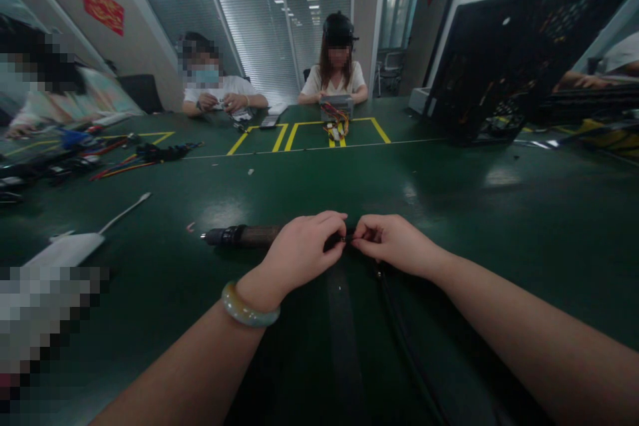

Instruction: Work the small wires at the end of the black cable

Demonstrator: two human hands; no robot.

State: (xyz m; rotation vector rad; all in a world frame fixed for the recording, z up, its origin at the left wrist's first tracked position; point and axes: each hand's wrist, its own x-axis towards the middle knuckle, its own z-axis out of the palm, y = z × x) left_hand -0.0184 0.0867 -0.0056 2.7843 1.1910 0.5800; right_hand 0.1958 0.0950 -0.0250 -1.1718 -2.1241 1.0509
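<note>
A dark pen-shaped electric screwdriver (pixel 254 236) lies on the green table, its metal tip pointing left. Over its rear end rests my left hand (pixel 304 246), with thumb and fingers closed in a pinch. Just to the right, my right hand (pixel 394 243) is closed too, its fingertips almost meeting the left ones. Between them shows a tiny dark part with a metal glint, too small to name. Beneath my right hand a black cable (pixel 399 319) with a shiny collar emerges and runs toward me; whether it joins the screwdriver is hidden.
The green table (pixel 299 186) carries yellow tape outlines. A large black computer case (pixel 479 73) stands at right. Bundled cables (pixel 64 160) and a white pouch-like object (pixel 67 249) lie at left. Across sit people, one behind a grey power supply (pixel 337 106) with coloured wires.
</note>
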